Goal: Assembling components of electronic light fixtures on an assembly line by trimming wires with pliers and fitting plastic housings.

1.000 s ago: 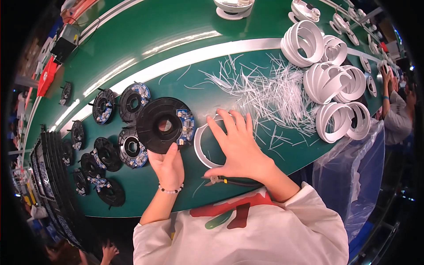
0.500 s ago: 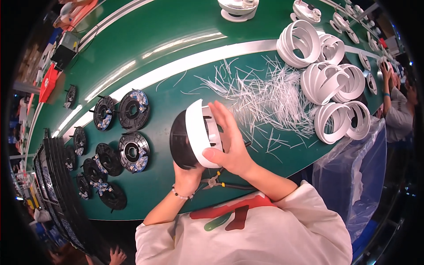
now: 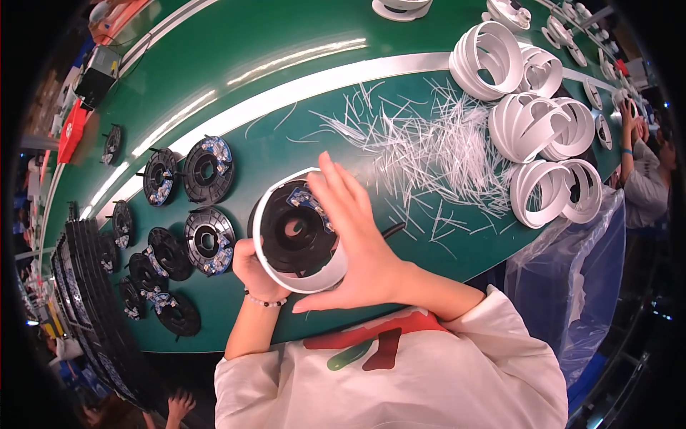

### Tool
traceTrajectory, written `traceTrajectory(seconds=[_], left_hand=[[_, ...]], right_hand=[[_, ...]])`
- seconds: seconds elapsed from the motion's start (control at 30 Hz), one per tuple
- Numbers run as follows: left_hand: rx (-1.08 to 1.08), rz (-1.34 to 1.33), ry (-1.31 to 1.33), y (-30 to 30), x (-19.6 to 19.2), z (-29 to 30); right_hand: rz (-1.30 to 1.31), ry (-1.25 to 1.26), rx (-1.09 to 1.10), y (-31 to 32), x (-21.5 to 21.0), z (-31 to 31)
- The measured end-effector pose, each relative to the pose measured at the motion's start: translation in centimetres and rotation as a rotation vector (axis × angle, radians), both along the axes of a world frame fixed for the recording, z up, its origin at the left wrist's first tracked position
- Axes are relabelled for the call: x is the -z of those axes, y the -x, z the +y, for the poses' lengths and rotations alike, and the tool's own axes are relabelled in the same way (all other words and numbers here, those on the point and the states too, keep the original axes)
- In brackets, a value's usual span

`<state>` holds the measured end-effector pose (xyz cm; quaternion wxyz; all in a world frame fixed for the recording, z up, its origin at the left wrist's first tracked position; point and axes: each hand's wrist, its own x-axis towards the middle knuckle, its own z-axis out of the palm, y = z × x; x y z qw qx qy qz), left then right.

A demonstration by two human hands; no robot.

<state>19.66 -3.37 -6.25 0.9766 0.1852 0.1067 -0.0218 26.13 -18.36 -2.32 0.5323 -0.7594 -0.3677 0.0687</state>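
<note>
Above the near part of the bench, both hands hold a white plastic ring [image 3: 326, 276] fitted round a black round base [image 3: 309, 252]. A blue circuit board [image 3: 307, 196] shows on the base inside the ring, whose open side is tilted up toward me. My left hand [image 3: 259, 275] grips the black base from the left and below, with some of its fingers hidden. My right hand [image 3: 363, 247] is curved round the right side of the ring, fingers along its upper edge and thumb at its lower edge. A dark rod-like end [image 3: 393, 229] sticks out beyond my right hand.
Several black bases with circuit boards [image 3: 209, 240] lie on the left, beside stacked black trays [image 3: 89, 286]. White plastic strips [image 3: 443, 150] are heaped beyond my hands. Several white rings [image 3: 541, 193] stand at the right, above a plastic-lined bin [image 3: 564, 279]. Another person [image 3: 647, 171] is at far right.
The ring and base have turned from side-on to show the inside, and moved slightly left. My left hand has shifted up and left. The yellow-and-black cutters seen earlier are now out of sight.
</note>
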Motion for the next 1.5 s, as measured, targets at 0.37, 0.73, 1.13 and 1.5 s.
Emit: traceTrajectory(seconds=[0.37, 0.73, 1.13, 1.5], left_hand=[[-0.052, -0.025, -0.099, -0.3, -0.6, -1.5], [0.002, -0.106, 0.123, -0.4, 0.8, -0.5], [0.100, -0.067, -0.010, 0.4, 1.7, 0.6], [0.181, -0.052, -0.389, 0.4, 0.5, 1.0]], right_hand=[[-0.043, 0.015, 0.011, -0.1, 0.3, 0.3], [-0.122, 0.149, 0.006, 0.2, 0.6, 1.1], [-0.141, 0.278, -0.184, -1.3, -1.0, 0.9], [-0.206, 0.207, -0.092, -1.1, -0.6, 0.5]])
